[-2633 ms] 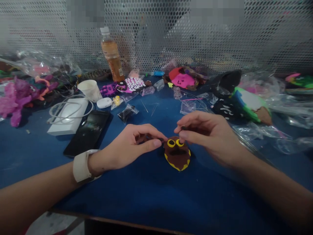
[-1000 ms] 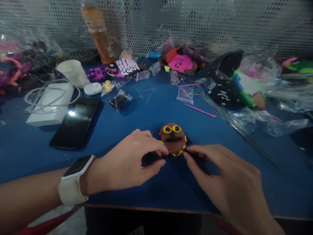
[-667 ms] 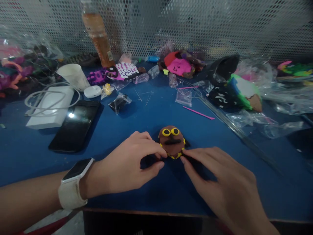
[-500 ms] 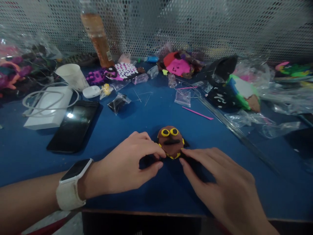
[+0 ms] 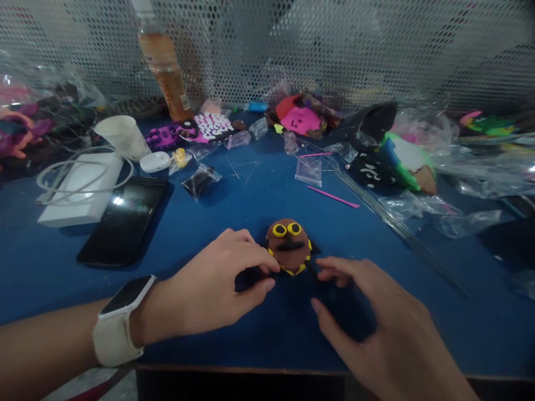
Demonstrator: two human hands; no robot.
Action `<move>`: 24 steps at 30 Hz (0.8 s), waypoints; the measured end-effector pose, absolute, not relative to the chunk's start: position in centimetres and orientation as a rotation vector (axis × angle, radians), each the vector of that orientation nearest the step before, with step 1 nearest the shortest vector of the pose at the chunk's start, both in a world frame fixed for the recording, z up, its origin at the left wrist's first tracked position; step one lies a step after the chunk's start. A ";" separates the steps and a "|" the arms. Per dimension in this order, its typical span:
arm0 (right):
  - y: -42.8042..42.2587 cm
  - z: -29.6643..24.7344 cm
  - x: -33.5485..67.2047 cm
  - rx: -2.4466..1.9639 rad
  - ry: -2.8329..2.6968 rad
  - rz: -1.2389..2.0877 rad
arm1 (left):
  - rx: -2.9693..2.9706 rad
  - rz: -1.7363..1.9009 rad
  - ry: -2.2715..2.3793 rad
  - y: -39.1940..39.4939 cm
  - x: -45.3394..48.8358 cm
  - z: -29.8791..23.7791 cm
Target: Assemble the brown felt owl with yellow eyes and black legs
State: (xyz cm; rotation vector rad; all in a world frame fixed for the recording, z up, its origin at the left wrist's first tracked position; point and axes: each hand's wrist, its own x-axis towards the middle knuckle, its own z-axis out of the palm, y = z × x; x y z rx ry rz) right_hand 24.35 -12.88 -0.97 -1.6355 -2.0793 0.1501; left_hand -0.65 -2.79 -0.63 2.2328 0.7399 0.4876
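A small brown clay face [image 5: 289, 248] with yellow ring eyes, a black moustache and a yellow rim lies on the blue table [image 5: 251, 211]. My left hand [image 5: 217, 284], with a white watch [image 5: 119, 320] on its wrist, is curled beside it. The fingertips touch the face's left edge, and finger and thumb pinch over a dark spot I cannot make out. My right hand [image 5: 376, 317] hovers just right of and below the face, fingers apart, holding nothing.
A black phone [image 5: 121, 223], white power bank with cable [image 5: 79, 189], paper cup [image 5: 121, 136] and bottle [image 5: 165, 67] stand at the left. A pink stick [image 5: 334, 196], plastic bags [image 5: 422, 206] and coloured clay figures [image 5: 301, 120] lie behind. A mesh wall closes the back; the table edge is just under my wrists.
My right hand has drawn back from the clay face's lower edge and spread its fingers. The left hand stays against the face's left side. The view has shifted slightly.
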 end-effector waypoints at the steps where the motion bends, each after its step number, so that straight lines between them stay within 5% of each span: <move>1: -12.9 -1.0 24.3 -1.642 -2.078 0.166 | 2.234 0.496 0.736 -2.8 -0.7 -0.7; 15: -12.1 0.5 24.7 -1.552 -2.067 0.114 | 2.237 0.543 0.796 -3.4 0.0 -0.8; 24: -1.2 3.7 26.7 -1.403 -1.895 0.141 | 2.319 0.544 0.899 -4.2 1.1 -0.9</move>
